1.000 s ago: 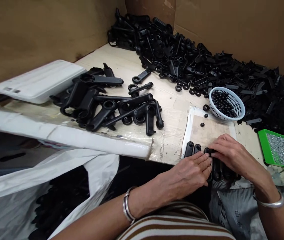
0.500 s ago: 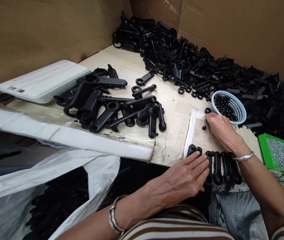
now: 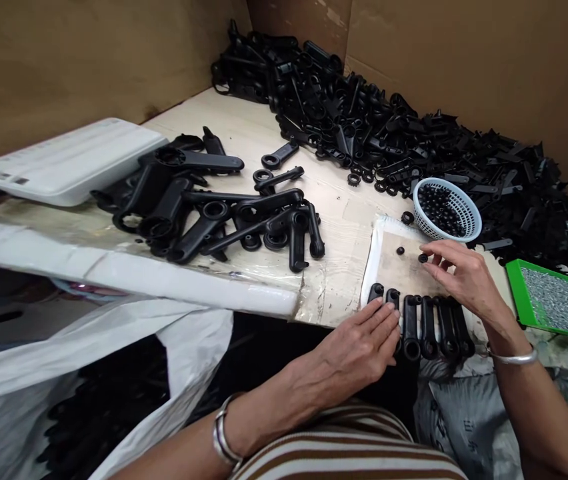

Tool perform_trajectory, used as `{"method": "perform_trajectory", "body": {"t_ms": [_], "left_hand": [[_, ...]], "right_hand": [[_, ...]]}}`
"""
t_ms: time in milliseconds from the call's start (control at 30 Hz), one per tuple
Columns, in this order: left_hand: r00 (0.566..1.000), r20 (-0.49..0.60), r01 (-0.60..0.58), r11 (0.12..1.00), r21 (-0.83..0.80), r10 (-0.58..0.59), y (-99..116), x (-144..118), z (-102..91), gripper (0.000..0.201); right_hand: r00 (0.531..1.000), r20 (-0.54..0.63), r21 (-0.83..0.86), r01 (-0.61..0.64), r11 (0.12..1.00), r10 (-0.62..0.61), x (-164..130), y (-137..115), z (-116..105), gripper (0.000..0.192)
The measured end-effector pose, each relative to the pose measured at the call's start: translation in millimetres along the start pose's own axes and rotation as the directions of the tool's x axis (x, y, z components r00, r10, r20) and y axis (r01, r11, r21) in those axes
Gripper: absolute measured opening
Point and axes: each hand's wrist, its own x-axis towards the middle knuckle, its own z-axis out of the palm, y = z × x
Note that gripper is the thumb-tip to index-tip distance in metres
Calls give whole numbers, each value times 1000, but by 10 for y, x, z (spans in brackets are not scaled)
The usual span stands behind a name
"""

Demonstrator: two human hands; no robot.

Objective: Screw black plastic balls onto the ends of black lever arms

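1. Hundreds of black plastic parts (image 3: 394,133) were heaped along the cardboard wall (image 3: 464,60) at the back of the table (image 3: 244,127), the largest mass in view.
2. One white plastic bag (image 3: 89,373) hung below the table's near edge, with dark pieces showing inside it.
3. One flat white box (image 3: 64,160) lay at the left of the table, just beside a smaller pile of long black handles (image 3: 214,213).
4. One green tray (image 3: 517,293) of small silvery bits sat at the right edge, well apart from the handles.
5. One small white basket (image 3: 469,227) holding black caps stood near the big heap, just beyond a taped cardboard pad (image 3: 404,270).
6. Six black handles in a row (image 3: 431,323) lay side by side at the pad's near edge, their far ends on the pad and their near ends over the table's lip.
7. One left hand (image 3: 359,343) lay flat and open, its fingers pressing on the leftmost handles of the row.
8. One right hand (image 3: 464,277) hovered over the pad above the row, its fingertips pinching a small black cap (image 3: 423,257).
9. One loose cap (image 3: 400,251) rested on the pad, just beside the pinched one.
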Motion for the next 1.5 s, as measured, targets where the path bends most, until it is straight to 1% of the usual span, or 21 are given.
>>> {"method": "perform_trajectory", "body": {"t_ms": [100, 167, 267, 300, 367, 400, 500, 600, 733, 833, 1033, 1233, 1400, 1500], "left_hand": [[1000, 15, 16, 1000, -13, -16, -3, 0, 3, 29], [999, 41, 15, 1000, -17, -14, -7, 3, -13, 31], [997, 76, 4, 1000, -12, -3, -17, 16, -47, 30], [997, 79, 4, 1000, -12, -3, -20, 21, -56, 30], [997, 70, 8, 1000, -20, -7, -25, 32, -71, 30], [998, 62, 12, 1000, -27, -10, -26, 37, -78, 30], [998, 59, 19, 999, -47, -17, -26, 44, -95, 30], [997, 78, 26, 998, -53, -22, -27, 40, -100, 29], [998, 59, 22, 998, -59, -18, -35, 29, -87, 27], [999, 38, 21, 998, -61, -19, -42, 28, -85, 25], [999, 29, 19, 998, -62, -17, -46, 37, -81, 24], [999, 33, 23, 996, -80, -21, -44, 25, -58, 26], [999, 40, 31, 996, -83, -27, -51, 29, -72, 26], [999, 38, 33, 995, -90, -30, -53, 39, -91, 26]], "right_hand": [[1000, 1, 8, -4, 1000, 4, -87, -106, -46, 18], [999, 15, 44, -38, 998, 37, -150, -184, -85, 19], [990, 84, 198, -132, 971, 118, -231, -295, -132, 21], [987, 111, 251, -145, 957, 120, -247, -327, -139, 22], [987, 141, 299, -110, 948, 70, -256, -376, -132, 22], [989, 142, 288, -73, 955, 33, -252, -394, -119, 22], [988, 146, 182, 19, 983, -46, -232, -428, -50, 25], [983, 166, 57, 71, 996, -79, -228, -451, 31, 27], [977, 187, -57, 111, 992, -98, -236, -475, 105, 20], [968, 226, -107, 135, 985, -108, -236, -479, 127, 15], [946, 289, -204, 209, 956, -146, -223, -477, 140, 16], [935, 317, -228, 237, 944, -159, -219, -523, 120, 17], [913, 385, -282, 259, 924, -138, -223, -524, 106, 16], [895, 431, -278, 253, 927, -115, -209, -546, 93, 20]]}}
